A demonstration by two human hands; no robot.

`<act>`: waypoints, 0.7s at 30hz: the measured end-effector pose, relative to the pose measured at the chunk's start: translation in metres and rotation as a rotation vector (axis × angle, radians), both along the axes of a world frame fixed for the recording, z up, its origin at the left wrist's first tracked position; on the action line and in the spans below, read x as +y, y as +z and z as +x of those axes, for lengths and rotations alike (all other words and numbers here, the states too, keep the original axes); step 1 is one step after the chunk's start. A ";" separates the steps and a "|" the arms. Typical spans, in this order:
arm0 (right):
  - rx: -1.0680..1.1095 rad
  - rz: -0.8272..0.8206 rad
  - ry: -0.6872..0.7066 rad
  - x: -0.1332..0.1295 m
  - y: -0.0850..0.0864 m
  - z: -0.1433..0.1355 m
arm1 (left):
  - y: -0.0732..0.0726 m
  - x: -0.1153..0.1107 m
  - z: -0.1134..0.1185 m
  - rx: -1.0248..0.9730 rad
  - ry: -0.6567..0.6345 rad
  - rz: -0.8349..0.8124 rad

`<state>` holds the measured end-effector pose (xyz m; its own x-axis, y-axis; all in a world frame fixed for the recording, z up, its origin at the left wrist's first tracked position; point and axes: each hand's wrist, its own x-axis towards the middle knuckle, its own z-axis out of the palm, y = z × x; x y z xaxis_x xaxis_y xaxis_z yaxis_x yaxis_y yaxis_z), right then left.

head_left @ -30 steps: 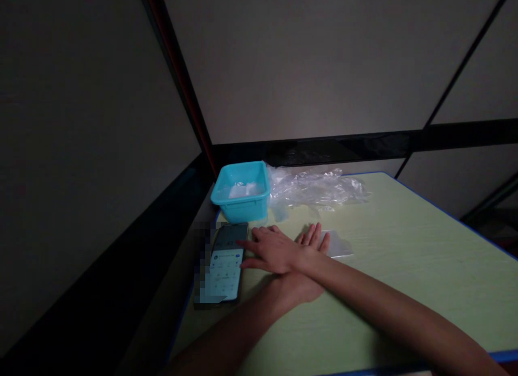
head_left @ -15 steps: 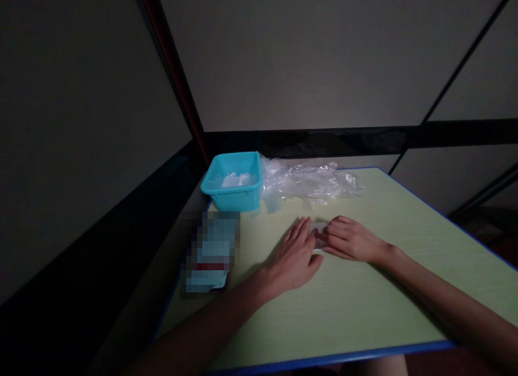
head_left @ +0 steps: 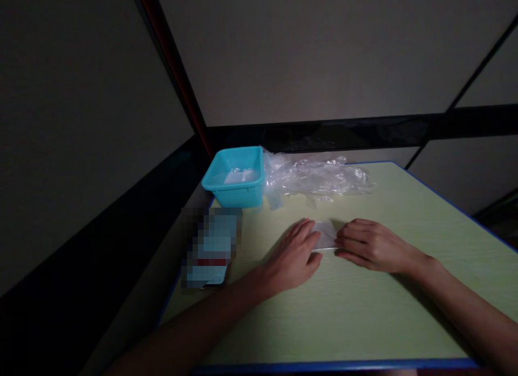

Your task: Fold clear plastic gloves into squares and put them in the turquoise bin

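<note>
A small, flat, see-through plastic bag point(head_left: 324, 236) lies on the table between my two hands. Its left part is covered by my left hand point(head_left: 293, 254), which rests palm down with the fingers stretched out and the thumb apart. At the bag's right edge is my right hand point(head_left: 370, 245), its fingers bent and held together on that edge. The right fingertips are partly hidden, so the exact grip is hard to see.
At the back left stands a turquoise plastic basket point(head_left: 238, 195) with white and clear pieces inside. Crumpled clear plastic bags point(head_left: 319, 176) lie beside it along the back. A blurred-out flat object point(head_left: 214, 246) is at the left edge of the table point(head_left: 343, 322).
My right hand has slid to the right, off the middle of the small bag to its right edge, uncovering more of it. My left hand has stayed nearly in place.
</note>
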<state>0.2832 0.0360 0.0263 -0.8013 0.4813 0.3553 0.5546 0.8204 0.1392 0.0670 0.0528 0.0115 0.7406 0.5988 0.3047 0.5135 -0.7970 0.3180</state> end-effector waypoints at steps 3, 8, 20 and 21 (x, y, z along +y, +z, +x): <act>-0.032 -0.012 -0.041 -0.002 0.004 0.003 | 0.001 0.000 0.000 -0.005 0.001 -0.011; -0.057 -0.005 -0.076 -0.005 0.007 0.003 | 0.002 0.000 0.000 -0.004 -0.015 0.009; -0.095 0.037 -0.128 -0.005 0.004 -0.004 | 0.003 0.000 0.002 -0.011 -0.017 -0.017; -0.088 0.036 -0.131 -0.004 0.002 -0.004 | 0.003 0.000 0.002 -0.012 -0.017 -0.020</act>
